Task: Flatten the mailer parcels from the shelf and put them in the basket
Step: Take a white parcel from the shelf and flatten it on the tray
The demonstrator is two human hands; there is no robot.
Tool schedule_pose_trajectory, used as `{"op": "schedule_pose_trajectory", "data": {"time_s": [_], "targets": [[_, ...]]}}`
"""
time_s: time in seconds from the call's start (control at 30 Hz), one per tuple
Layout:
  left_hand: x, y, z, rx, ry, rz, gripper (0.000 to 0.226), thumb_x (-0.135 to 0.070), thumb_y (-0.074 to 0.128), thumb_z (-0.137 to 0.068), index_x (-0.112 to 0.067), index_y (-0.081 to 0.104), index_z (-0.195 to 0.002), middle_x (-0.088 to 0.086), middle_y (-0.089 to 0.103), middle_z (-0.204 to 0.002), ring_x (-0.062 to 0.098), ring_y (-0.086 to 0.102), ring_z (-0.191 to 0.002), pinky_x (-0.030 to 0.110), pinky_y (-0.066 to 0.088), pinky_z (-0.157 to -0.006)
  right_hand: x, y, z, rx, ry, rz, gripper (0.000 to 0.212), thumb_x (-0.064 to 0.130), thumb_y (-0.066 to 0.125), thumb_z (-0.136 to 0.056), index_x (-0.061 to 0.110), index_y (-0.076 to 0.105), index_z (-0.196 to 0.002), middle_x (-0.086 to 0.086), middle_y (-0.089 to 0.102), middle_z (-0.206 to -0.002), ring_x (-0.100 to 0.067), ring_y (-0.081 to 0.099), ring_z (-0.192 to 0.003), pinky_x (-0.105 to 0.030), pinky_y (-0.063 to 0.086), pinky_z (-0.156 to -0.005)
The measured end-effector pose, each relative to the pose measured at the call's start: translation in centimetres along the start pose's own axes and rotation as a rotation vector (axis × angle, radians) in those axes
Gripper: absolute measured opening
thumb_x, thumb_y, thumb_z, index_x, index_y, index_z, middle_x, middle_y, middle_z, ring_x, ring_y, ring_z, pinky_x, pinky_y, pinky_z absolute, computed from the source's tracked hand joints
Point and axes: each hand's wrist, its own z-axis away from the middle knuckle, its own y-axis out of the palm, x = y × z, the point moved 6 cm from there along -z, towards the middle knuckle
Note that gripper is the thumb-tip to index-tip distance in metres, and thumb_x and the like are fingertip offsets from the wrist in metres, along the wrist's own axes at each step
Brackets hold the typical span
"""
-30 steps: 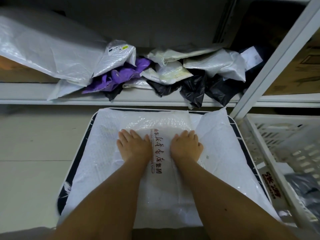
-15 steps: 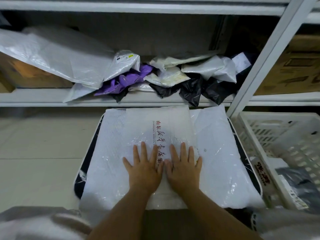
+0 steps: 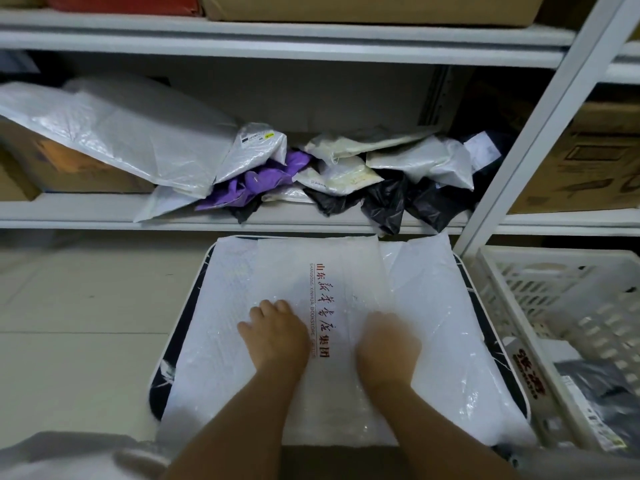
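A white bubble mailer (image 3: 332, 271) with red and grey lettering lies flat on a small dark table (image 3: 162, 372), on top of a larger white mailer (image 3: 460, 341). My left hand (image 3: 275, 336) presses on it left of the lettering, palm down. My right hand (image 3: 388, 344), blurred, presses on it to the right. Several crumpled mailers, white (image 3: 422, 161), purple (image 3: 256, 181) and black (image 3: 384, 202), are heaped on the shelf (image 3: 69, 209) behind. The white slatted basket (image 3: 540, 292) stands at the right with a dark parcel (image 3: 602, 386) inside.
A big white bag (image 3: 114, 129) leans over a cardboard box (image 3: 65, 168) at the shelf's left. A white shelf upright (image 3: 519, 161) rises between table and basket. More cardboard boxes (image 3: 581, 161) fill the right bay. Pale floor tiles (image 3: 76, 323) lie to the left.
Both hands slid back toward me along the mailer, then spread apart to either side of the lettering. The view tilted up and shows more of the shelf.
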Motion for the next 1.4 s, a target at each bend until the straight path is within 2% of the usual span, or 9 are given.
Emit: {"op": "schedule_pose_trajectory", "data": {"time_s": [0.13,0.27,0.4,0.53,0.7,0.87,1.1,1.27,1.4], "targets": [[0.2,-3.5,-3.2,-0.126,0.038,0.074,0.029,-0.029,0.031,-0.096,-0.017,0.049,-0.114,0.003,0.053,-0.111,0.021,0.048,-0.105,0.037,0.037,-0.090,0.6,-4.2,-4.7,-0.098,-0.006,-0.015,0.023,0.025,0.044,-0.095,0.020,0.054,-0.115,0.000,0.058,-0.105,-0.018,0.055,-0.093,-0.033,0.042,-0.080],[-1.5,-7.0,-7.4,-0.259,0.135,0.097,0.028,-0.026,0.035,-0.095,-0.015,0.049,-0.116,0.005,0.050,-0.114,0.024,0.046,-0.108,0.039,0.037,-0.094,3.8,-9.1,-11.5,-0.236,-0.138,-0.148,0.033,0.008,0.050,-0.090,0.009,0.058,-0.121,-0.010,0.048,-0.129,-0.029,0.050,-0.106,-0.037,0.041,-0.080],[-4.1,-9.3,-11.7,-0.323,0.209,0.083,0.030,-0.021,0.038,-0.093,-0.012,0.050,-0.119,0.008,0.048,-0.118,0.026,0.045,-0.112,0.040,0.036,-0.094,9.0,-12.8,-17.7,-0.228,-0.313,-0.006,0.038,0.007,0.054,-0.085,0.012,0.059,-0.122,-0.006,0.018,-0.158,-0.032,0.040,-0.120,-0.040,0.041,-0.088],[-6.1,-9.8,-14.7,-0.349,0.254,0.098,0.032,-0.017,0.043,-0.090,-0.011,0.049,-0.121,0.009,0.045,-0.123,0.028,0.042,-0.115,0.039,0.034,-0.093,12.7,-13.5,-22.3,-0.170,-0.403,0.213,0.040,0.012,0.053,-0.088,0.021,0.058,-0.126,0.001,-0.005,-0.163,-0.029,0.030,-0.130,-0.039,0.040,-0.096],[-7.1,-8.8,-16.3,-0.333,0.323,0.137,0.032,-0.014,0.045,-0.088,-0.011,0.049,-0.120,0.009,0.044,-0.123,0.028,0.043,-0.114,0.037,0.036,-0.091,13.4,-12.1,-25.6,-0.110,-0.443,0.326,0.050,0.013,0.049,-0.091,0.020,0.046,-0.140,0.003,0.013,-0.159,-0.028,0.032,-0.131,-0.042,0.040,-0.098],[-6.8,-8.3,-16.0,-0.296,0.325,0.165,0.032,-0.011,0.045,-0.087,-0.010,0.049,-0.119,0.009,0.041,-0.128,0.028,0.043,-0.113,0.037,0.038,-0.089,12.1,-11.9,-26.7,-0.104,-0.415,0.064,0.056,-0.003,0.046,-0.087,0.010,0.038,-0.141,-0.004,0.029,-0.150,-0.032,0.042,-0.123,-0.041,0.041,-0.096],[-7.2,-10.6,-13.6,-0.301,0.350,0.175,0.033,-0.012,0.048,-0.087,-0.010,0.047,-0.120,0.008,0.042,-0.128,0.028,0.045,-0.114,0.038,0.038,-0.090,9.0,-17.5,-26.4,-0.216,-0.260,-0.261,0.042,0.011,0.031,-0.100,0.018,0.032,-0.142,-0.004,0.043,-0.140,-0.028,0.052,-0.101,-0.034,0.034,-0.076],[-7.8,-13.1,-10.8,-0.303,0.371,0.199,0.034,-0.013,0.049,-0.088,-0.008,0.047,-0.121,0.009,0.041,-0.128,0.028,0.046,-0.114,0.039,0.039,-0.090,7.1,-22.7,-23.4,-0.274,-0.237,-0.249,0.045,-0.002,0.039,-0.096,0.010,0.035,-0.139,-0.007,0.039,-0.142,-0.033,0.050,-0.113,-0.043,0.045,-0.093],[-8.3,-14.9,-9.0,-0.253,0.387,0.247,0.033,-0.013,0.048,-0.088,-0.006,0.047,-0.120,0.012,0.033,-0.140,0.032,0.047,-0.115,0.042,0.040,-0.088,5.8,-26.2,-20.7,-0.376,-0.298,-0.214,0.039,-0.002,0.038,-0.095,0.007,0.038,-0.133,-0.011,0.045,-0.122,-0.029,0.051,-0.099,-0.037,0.042,-0.079]]}}
